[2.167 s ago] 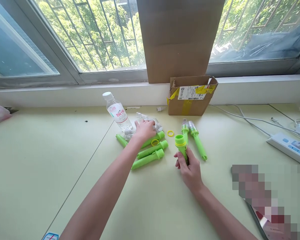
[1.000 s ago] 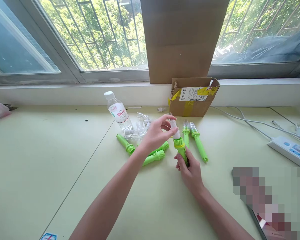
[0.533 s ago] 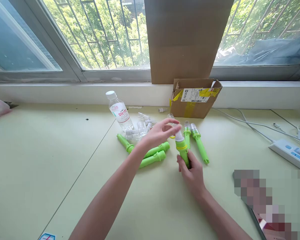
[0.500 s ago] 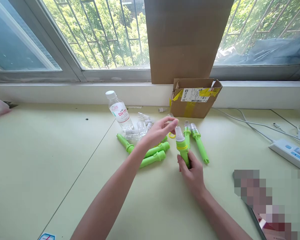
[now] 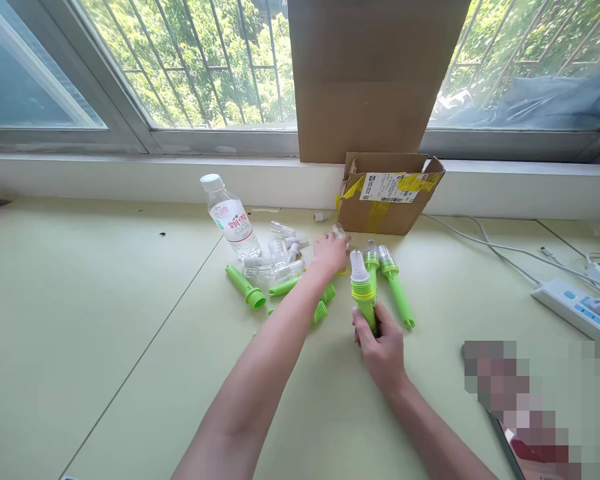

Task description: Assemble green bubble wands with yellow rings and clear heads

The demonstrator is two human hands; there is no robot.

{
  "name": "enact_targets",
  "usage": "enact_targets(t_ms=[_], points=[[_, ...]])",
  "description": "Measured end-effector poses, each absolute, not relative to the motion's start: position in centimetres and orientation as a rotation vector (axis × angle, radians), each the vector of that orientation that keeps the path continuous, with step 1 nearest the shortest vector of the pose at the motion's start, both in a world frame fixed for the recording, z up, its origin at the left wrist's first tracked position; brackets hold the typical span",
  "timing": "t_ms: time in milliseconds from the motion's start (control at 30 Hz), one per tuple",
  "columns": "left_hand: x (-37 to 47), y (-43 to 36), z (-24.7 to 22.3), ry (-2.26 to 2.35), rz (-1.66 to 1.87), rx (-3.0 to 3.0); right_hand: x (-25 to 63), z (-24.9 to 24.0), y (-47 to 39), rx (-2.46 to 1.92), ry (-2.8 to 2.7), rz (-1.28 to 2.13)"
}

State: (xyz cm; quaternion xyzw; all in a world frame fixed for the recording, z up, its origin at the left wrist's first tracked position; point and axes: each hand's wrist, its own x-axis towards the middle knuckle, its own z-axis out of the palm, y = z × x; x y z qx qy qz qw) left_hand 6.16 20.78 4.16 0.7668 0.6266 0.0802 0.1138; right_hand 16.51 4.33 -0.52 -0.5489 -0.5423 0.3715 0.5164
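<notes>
Green handle [image 5: 366, 308] upright in closed right hand [image 5: 380, 343] fingers, left hand [image 5: 330, 253] fingers loosely spread, reaching over clear caps [image 5: 280, 257].

Looks like a home or small workroom used for hand assembly: pale green table [image 5: 105, 320] under a barred window [image 5: 205, 67] w/ trees outside, opened shipping carton [image 5: 385, 203] at table's far edge, power strip [image 5: 575, 303] and cables at right edge.
</notes>
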Motion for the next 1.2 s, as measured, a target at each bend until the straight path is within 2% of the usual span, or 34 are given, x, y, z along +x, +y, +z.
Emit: enact_targets(t_ms=[233, 367, 500, 867, 967, 1100, 1200], points=[[4.9, 20.5, 5.0, 1.873, 0.312, 2.324, 16.4, -0.3, 4.2, -1.316, -1.323, 0.898], [2.7, 18.6, 7.4, 1.846, 0.532, 2.313, 16.4, -0.2, 4.2, -1.333, -1.328, 0.884], [0.1, 15.9, 10.2, 1.556, 0.950, 2.054, 16.5, -0.4, 4.2, -1.348, -1.339, 0.867], [-3.1, 11.2, 15.4, 1.322, 1.409, 1.545, 16.5, -0.4, 4.0, -1.344, -1.417, 0.819], [-2.4, 11.2, 15.1, 1.326, 1.300, 1.571, 16.4, -0.5, 4.0, -1.324, -1.460, 0.775], [-0.7, 10.9, 13.9, 1.336, 0.708, 1.751, 16.5, -0.7, 3.9, -1.312, -1.516, 0.745], [0.2, 10.8, 13.3, 1.368, 0.562, 1.850, 16.5, -0.8, 3.9, -1.323, -1.508, 0.764]])
